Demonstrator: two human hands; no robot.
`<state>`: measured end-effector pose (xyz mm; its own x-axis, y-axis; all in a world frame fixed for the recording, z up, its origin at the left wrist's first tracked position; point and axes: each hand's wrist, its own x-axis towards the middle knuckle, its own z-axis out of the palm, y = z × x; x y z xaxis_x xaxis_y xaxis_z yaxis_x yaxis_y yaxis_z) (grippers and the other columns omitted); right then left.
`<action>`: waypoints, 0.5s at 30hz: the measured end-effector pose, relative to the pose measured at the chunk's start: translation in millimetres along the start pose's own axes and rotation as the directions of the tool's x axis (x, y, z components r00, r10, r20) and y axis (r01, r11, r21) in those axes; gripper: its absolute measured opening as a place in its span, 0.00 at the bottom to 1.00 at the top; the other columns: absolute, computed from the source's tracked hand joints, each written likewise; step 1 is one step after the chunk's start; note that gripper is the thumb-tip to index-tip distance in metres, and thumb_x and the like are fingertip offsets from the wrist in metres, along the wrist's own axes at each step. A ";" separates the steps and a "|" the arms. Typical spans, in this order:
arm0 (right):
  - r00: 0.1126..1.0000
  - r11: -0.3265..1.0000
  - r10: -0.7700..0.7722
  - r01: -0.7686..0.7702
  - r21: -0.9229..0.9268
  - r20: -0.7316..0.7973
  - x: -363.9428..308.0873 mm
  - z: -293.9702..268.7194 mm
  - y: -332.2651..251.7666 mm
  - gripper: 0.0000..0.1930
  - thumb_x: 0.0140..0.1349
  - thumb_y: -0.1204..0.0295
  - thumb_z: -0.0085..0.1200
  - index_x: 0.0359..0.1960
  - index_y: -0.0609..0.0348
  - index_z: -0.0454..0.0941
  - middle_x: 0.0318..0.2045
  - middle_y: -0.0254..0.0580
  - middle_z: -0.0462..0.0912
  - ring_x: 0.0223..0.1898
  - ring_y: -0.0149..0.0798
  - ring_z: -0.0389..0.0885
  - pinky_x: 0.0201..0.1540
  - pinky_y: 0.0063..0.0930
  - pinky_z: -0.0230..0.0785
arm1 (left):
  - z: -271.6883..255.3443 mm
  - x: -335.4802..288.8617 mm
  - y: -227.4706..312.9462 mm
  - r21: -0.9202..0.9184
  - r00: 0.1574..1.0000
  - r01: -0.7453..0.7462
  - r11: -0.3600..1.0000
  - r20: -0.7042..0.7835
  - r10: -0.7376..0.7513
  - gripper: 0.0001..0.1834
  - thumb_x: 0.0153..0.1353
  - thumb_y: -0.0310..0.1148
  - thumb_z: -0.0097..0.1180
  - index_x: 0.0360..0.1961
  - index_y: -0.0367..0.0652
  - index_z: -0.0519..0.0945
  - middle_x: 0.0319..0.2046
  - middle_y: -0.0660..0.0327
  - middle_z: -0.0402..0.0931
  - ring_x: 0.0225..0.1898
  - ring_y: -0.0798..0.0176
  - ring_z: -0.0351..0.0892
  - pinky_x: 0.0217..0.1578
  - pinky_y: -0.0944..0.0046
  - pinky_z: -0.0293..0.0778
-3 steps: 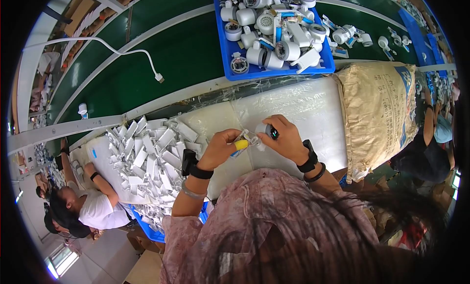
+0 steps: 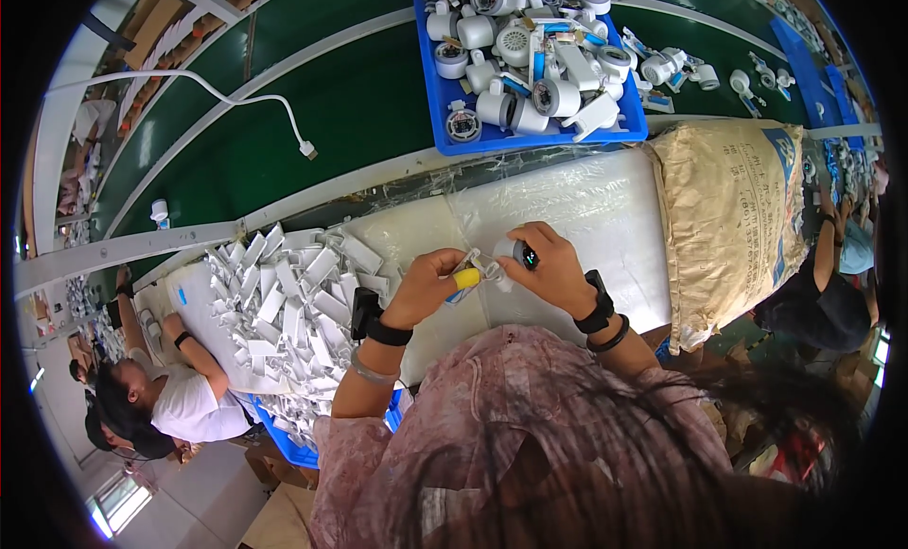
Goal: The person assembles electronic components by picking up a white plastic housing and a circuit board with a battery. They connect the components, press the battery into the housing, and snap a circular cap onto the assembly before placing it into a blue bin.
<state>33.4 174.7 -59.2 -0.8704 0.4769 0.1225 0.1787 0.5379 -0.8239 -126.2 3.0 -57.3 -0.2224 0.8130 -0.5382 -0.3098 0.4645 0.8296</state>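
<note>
In front of my chest both hands work on one small white device, its round head (image 2: 512,250) joined to an open white housing (image 2: 492,270). My left hand (image 2: 434,282) pinches the housing end between thumb and fingers. A yellow piece (image 2: 466,278) shows at its thumb tip; whether it is a thumb wrap or a part I cannot tell. My right hand (image 2: 552,268) is closed round the head, whose dark face (image 2: 530,257) points right. Left of my hands lies a heap of white plastic shells (image 2: 293,298).
A blue crate (image 2: 539,144) full of similar white devices stands on the green conveyor belt (image 2: 350,114). Loose devices (image 2: 705,74) lie right of it. A brown paper sack (image 2: 724,237) bounds the worktable's right side. A white cable (image 2: 255,101) hangs at left. Co-workers (image 2: 194,402) sit on both sides.
My hands and the white device look the same. At the far right, a co-worker's arms have shifted slightly.
</note>
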 end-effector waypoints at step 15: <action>1.000 1.000 0.003 -0.003 0.008 0.009 -4.0 2.9 -0.5 0.19 0.51 0.69 0.67 0.42 0.62 0.76 0.38 0.48 0.79 0.34 0.45 0.80 0.34 0.30 0.73 | 1.0 -5.6 -0.9 -0.076 0.999 0.043 0.996 0.021 -0.042 0.10 0.61 0.26 0.57 0.44 0.37 0.80 0.34 0.67 0.80 0.33 0.76 0.76 0.34 0.75 0.71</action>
<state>35.4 170.5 -60.9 -0.8742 0.4718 0.1153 0.1774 0.5312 -0.8285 -123.8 -1.6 -54.9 -0.1897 0.8000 -0.5692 -0.3884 0.4713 0.7919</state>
